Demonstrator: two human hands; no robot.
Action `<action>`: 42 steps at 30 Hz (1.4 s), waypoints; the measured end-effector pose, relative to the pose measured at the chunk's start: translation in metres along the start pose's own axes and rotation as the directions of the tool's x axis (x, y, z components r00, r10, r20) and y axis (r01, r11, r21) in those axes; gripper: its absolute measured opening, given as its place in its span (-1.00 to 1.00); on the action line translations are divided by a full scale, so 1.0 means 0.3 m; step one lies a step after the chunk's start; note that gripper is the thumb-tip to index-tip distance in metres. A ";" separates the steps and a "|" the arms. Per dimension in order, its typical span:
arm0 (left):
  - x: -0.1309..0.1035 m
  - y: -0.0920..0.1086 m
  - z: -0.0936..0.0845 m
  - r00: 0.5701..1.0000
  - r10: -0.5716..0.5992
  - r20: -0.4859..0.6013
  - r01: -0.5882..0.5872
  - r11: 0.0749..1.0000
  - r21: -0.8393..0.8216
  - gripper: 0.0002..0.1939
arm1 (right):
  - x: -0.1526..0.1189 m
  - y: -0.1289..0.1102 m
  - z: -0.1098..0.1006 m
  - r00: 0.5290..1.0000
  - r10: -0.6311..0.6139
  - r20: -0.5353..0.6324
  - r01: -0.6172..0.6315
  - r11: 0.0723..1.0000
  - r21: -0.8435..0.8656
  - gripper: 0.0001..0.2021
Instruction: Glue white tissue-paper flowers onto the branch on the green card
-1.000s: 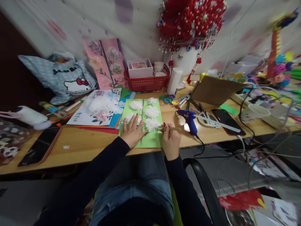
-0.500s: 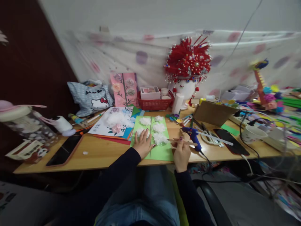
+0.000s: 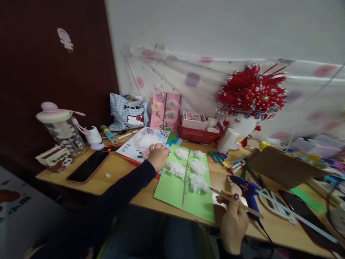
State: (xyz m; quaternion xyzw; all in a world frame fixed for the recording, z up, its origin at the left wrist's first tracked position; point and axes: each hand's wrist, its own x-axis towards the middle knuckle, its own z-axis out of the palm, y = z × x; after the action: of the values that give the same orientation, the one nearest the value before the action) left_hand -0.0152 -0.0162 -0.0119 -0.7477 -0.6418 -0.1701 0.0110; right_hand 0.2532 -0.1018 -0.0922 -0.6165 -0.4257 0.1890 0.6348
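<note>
On the table lies a green sheet (image 3: 172, 189) with a dark stem line and several fluffy white paper flowers (image 3: 198, 167). My left hand (image 3: 158, 157) is at the sheet's upper left, over the edge of a white printed page (image 3: 129, 146) bearing a loose white fluffy pile (image 3: 147, 141). Its fingers are loosely bent and apart, with nothing visible in them; the fingertips are partly hidden. My right hand (image 3: 234, 223) grips a pale wooden stick (image 3: 248, 208) with a thin dark tip. That tip points at the lower right flower, close to its edge.
A blue glue gun (image 3: 249, 194) with a long clear stick lies right of my right hand. Behind stand a red basket (image 3: 196, 135), a pink flower card (image 3: 165, 111) and a red beaded headdress (image 3: 253, 93). At left are a phone (image 3: 88, 167) and a bottle (image 3: 61, 129).
My left hand has left the green sheet and moved up-left to the white page. My right hand still holds the stick by the same flower. The camera view has turned left.
</note>
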 end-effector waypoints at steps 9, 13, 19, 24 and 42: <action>0.272 -0.113 0.050 0.989 -0.030 0.147 0.022 0.998 0.058 -0.72 | -0.016 -0.026 0.001 0.989 0.141 -0.046 -0.142 0.989 -0.031 -0.42; 0.325 -0.115 0.089 0.979 0.006 0.205 -0.012 1.000 0.029 -0.86 | -0.025 -0.038 0.009 0.973 0.213 -0.090 -0.213 0.977 0.008 -0.46; 0.348 -0.141 0.073 0.986 0.040 0.160 -0.024 0.995 -0.100 -0.92 | -0.028 -0.071 0.027 0.962 0.230 -0.148 -0.221 0.973 0.071 -0.49; 0.339 -0.130 0.017 0.986 0.078 0.146 -0.031 0.954 -0.300 -0.92 | -0.037 -0.092 0.051 0.963 0.135 -0.234 -0.111 0.987 0.116 -0.55; 0.035 0.264 -0.008 0.789 0.493 0.366 0.086 0.502 -0.861 -0.92 | -0.042 -0.092 0.047 0.999 -0.037 -0.027 0.030 0.978 -0.208 -0.46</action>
State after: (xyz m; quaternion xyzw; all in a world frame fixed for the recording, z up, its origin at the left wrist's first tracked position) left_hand 0.0617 -0.0208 0.0093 -0.7447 -0.3495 -0.2231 -0.5230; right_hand 0.2273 -0.1073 -0.0718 -0.6749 -0.4436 0.1235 0.5766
